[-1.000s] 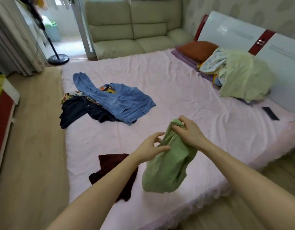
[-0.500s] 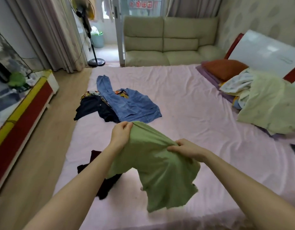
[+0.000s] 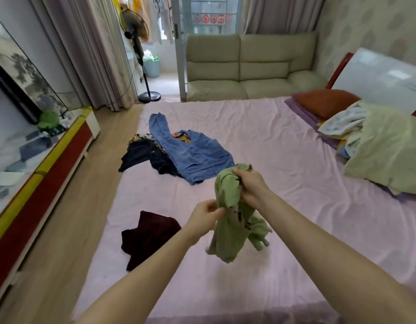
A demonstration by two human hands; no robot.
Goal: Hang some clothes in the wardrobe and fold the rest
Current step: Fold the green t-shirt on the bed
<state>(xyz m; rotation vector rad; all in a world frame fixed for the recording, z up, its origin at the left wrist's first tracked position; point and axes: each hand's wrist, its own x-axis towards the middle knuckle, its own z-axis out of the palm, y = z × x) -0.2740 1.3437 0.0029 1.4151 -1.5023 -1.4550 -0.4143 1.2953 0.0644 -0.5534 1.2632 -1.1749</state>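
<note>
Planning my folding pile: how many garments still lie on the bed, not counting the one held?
4 visible: denim garment, navy one, patterned one beneath them, maroon one nearer. More may hide underneath.

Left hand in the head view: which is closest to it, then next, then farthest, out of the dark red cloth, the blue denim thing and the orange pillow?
From the left hand:
1. Dark red cloth, just left, on the bed's near part.
2. Blue denim garment, farther up the bed.
3. Orange pillow, far right, by the headboard.

I see a bunched green shirt [image 3: 228, 220] hanging above the bed's [image 3: 260, 127] near edge; blue jeans [image 3: 190, 153], dark clothes [image 3: 141, 155] and a maroon garment [image 3: 148, 237] lie along its left side.
</note>
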